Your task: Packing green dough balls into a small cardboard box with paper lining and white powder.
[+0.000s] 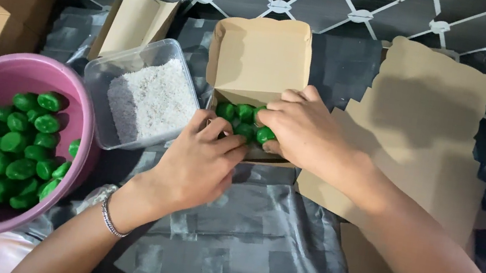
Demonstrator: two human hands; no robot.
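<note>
Purple plastic bowl at the far left holds a heap of green balls, and just beside it stands a clear tub of white grated flakes. Further right, the left hand rests at the near edge of an open brown cardboard box, its fingers loosely curled and gripping nothing I can see. Right of it, the right hand reaches into the box, fingers pinched on a green ball among others there.
</note>
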